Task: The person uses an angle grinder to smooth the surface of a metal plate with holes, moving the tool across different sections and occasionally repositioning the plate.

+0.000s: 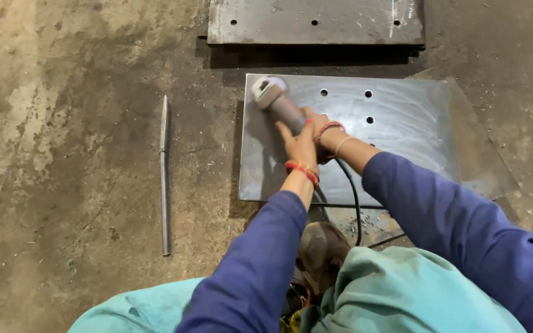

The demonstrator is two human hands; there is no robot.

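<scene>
Over at nine o'clock a thin metal rod [165, 176] lies alone on the concrete floor [63, 123], well apart from the work. Toward the middle, the left hand [300, 145] and, just beside it at three o'clock, the right hand [321, 132] both wrap closed around the grinder [277, 100], whose head presses on the steel plate [402, 132] near its eleven o'clock corner. A black cord [354, 200] trails toward six o'clock, and a second drilled plate [316, 21] lies at twelve o'clock.
</scene>
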